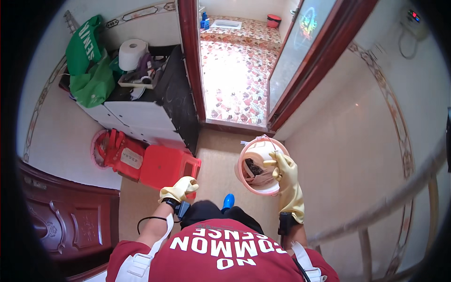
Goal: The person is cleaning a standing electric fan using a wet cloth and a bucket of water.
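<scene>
My right hand [284,167], in a pale yellow rubber glove, is closed on the thin handle of a pink-rimmed plastic bucket [243,164]. Inside the bucket lie a brownish cloth [259,179] and a dark patterned cloth [254,167]. My left hand [181,188] wears a matching glove, its fingers curled with nothing visible in them, near the edge of a red plastic stool [162,165]. The tip of a blue boot [228,201] shows on the floor between the hands.
A doorway with a dark red frame [193,63] and an opened glass door [299,49] leads to a mosaic-tiled floor [246,88] with a squat toilet [226,24]. At left stands a cabinet [141,114] bearing a paper roll [132,54] and green bags [84,53]. A railing [380,204] runs along the right.
</scene>
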Available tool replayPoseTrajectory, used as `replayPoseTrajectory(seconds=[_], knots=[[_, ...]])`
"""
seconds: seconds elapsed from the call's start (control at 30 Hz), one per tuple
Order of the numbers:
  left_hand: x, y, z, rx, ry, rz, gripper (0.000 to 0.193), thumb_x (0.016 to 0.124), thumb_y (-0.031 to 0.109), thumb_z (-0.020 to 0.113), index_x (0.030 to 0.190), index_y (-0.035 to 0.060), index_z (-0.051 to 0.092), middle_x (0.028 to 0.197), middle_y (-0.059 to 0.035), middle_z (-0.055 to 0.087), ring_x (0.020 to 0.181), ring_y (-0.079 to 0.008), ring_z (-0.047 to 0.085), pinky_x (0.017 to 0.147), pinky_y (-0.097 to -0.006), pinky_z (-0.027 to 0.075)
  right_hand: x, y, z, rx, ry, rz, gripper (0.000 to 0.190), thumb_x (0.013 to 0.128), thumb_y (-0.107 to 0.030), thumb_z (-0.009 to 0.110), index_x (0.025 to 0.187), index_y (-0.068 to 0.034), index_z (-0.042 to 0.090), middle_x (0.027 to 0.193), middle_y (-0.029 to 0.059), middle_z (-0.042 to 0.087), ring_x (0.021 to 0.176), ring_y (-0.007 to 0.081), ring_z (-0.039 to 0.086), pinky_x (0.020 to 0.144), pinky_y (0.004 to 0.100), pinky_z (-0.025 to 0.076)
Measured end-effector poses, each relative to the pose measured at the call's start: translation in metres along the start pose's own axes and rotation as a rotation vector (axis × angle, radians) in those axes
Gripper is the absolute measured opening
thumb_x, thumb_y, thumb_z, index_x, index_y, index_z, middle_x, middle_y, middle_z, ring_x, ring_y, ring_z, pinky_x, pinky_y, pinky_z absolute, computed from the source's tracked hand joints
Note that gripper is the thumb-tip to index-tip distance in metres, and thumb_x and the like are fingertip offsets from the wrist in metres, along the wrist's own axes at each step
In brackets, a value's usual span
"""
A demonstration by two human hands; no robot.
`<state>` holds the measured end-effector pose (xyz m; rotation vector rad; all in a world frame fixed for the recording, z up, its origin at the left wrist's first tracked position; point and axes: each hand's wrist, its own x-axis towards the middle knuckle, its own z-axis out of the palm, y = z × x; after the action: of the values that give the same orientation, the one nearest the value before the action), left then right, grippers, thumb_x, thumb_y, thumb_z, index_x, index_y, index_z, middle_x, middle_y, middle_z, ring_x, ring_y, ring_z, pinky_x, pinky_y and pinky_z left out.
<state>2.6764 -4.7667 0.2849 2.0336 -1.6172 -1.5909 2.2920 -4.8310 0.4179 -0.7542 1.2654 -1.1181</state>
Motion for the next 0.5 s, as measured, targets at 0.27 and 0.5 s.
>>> replayPoseTrajectory(seconds=[0.27, 0.5], knots=[[0.161, 0.075, -0.101, -0.295, 0.175, 0.259, 0.040, 0.091, 0.027, 0.070, 0.117, -0.0025, 0.065, 0.107, -0.0109, 0.071, 0.098, -0.0189, 0.065, 0.090, -0.0335, 0.050, 0.240, -0.086, 0.051, -0.019, -0.022, -0.023, 0.030, 0.100, -0.027, 0.059, 0.112, -0.001, 0.067, 0.090, 0.0155, 0.074, 0.044, 0.0023, 0.050, 0.038, 0.0162, 0.029], [0.336, 0.213, -0.207, -0.144, 0.222, 0.350, 0.037, 0.091, 0.023, 0.068, 0.118, -0.0031, 0.066, 0.110, -0.0137, 0.072, 0.102, -0.0190, 0.066, 0.092, -0.0323, 0.050, 0.446, -0.163, 0.065, -0.060, 0.043, -0.060, 0.034, 0.101, -0.028, 0.057, 0.118, 0.001, 0.064, 0.089, 0.0155, 0.075, 0.044, 0.0038, 0.050, 0.039, 0.0187, 0.031]])
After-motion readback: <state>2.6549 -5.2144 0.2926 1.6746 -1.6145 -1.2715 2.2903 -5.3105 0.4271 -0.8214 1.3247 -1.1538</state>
